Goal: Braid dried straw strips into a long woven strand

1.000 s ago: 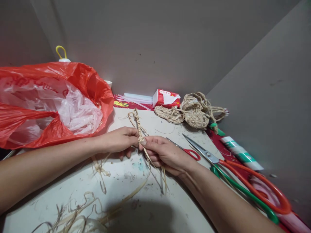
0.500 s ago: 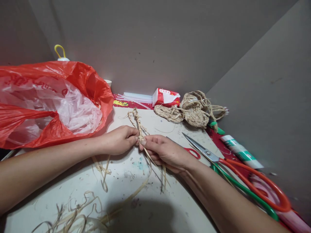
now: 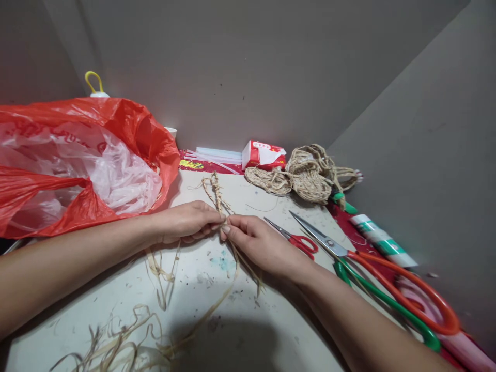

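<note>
A braided straw cord (image 3: 216,190) lies on the pale tabletop (image 3: 248,330), its finished plait pointing away from me. My left hand (image 3: 194,221) pinches the near end of the braid from the left. From the right, my right hand (image 3: 253,237) grips the same end between thumb and fingers, and the two sets of fingertips meet. Loose straw strands (image 3: 234,266) hang from under my hands toward me. A heap of dry straw strips (image 3: 120,343) lies at the front left, with a smaller bunch (image 3: 160,279) below my left forearm. The exact crossing of strands is hidden by my fingers.
An open red plastic bag (image 3: 155,134) stands at left. Along the back are plastic sticks (image 3: 219,155), a tissue pack (image 3: 263,155) and coiled rope (image 3: 310,178). Small red-handled scissors (image 3: 304,245), large orange-handled scissors (image 3: 337,248) and a green-and-white tube (image 3: 383,240) lie right.
My left fingers have straightened and drawn together at the braid's end. My right hand has shifted slightly left, uncovering the small scissors. The hanging strands have swung a little.
</note>
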Demonstrator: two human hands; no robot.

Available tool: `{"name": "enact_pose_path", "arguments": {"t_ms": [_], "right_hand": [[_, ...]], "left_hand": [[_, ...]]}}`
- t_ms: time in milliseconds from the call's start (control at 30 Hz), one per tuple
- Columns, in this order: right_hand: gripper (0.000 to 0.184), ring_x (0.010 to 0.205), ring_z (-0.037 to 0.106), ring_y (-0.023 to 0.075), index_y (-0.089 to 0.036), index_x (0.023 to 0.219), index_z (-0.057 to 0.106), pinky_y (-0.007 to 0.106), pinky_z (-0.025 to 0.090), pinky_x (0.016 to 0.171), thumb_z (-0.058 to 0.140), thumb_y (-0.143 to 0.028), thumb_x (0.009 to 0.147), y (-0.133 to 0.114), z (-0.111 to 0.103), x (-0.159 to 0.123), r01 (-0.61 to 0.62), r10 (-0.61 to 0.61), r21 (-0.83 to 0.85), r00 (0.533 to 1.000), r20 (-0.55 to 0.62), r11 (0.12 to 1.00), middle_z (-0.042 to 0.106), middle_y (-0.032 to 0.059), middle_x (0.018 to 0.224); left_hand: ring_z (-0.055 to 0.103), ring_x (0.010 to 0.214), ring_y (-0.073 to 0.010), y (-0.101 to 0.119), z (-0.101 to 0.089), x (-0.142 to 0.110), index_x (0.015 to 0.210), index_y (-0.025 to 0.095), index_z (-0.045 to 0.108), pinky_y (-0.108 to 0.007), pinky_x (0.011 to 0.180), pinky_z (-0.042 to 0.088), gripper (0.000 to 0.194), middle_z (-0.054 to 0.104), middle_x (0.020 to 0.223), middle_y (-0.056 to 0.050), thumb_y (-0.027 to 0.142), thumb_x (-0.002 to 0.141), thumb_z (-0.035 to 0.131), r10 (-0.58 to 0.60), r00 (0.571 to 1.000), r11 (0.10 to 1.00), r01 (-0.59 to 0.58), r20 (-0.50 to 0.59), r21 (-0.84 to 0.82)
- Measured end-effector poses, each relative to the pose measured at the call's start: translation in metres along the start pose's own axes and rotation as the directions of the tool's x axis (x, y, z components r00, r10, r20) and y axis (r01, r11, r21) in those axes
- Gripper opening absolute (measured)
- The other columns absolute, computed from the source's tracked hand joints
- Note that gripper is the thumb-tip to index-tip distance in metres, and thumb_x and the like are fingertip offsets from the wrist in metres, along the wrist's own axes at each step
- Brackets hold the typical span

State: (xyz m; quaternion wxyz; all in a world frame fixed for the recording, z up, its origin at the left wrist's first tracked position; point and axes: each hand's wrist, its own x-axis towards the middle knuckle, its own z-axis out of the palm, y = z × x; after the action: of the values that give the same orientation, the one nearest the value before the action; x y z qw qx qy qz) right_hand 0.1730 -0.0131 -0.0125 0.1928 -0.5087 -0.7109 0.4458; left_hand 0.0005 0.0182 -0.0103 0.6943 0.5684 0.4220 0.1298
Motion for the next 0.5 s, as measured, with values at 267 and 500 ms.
{"name": "enact_pose_path", "arguments": {"t_ms": [267,500], "right_hand": [[0.024,0.062,0.048,0.0151,-0.02,0.067,0.056,0.026,0.033,0.06,0.044,-0.024,0.087,-0.002,0.0,-0.006,0.114,-0.15,-0.272,0.982,-0.118,0.956,0.059,0.0016,0.066],[0.028,0.051,0.033,0.0113,-0.02,0.059,0.043,0.024,0.027,0.049,0.047,-0.032,0.084,-0.006,0.0,-0.007,-0.012,0.014,0.013,0.987,-0.159,1.0,0.039,-0.004,0.054]], "left_hand": [[0.018,0.033,-0.0044,0.003,0.005,-0.004,0.062,0.016,0.053,-0.022,0.036,0.009,0.024,0.028,0.036,0.009,0.029,0.082,0.054,0.064,0.996,0.998,-0.062,-0.067,0.026],[0.032,0.045,-0.0041,-0.003,0.01,0.0,0.06,0.013,0.054,-0.02,0.047,0.023,0.025,0.044,0.049,0.005,0.023,0.082,0.051,0.217,0.965,0.971,-0.197,-0.145,0.138]]}}
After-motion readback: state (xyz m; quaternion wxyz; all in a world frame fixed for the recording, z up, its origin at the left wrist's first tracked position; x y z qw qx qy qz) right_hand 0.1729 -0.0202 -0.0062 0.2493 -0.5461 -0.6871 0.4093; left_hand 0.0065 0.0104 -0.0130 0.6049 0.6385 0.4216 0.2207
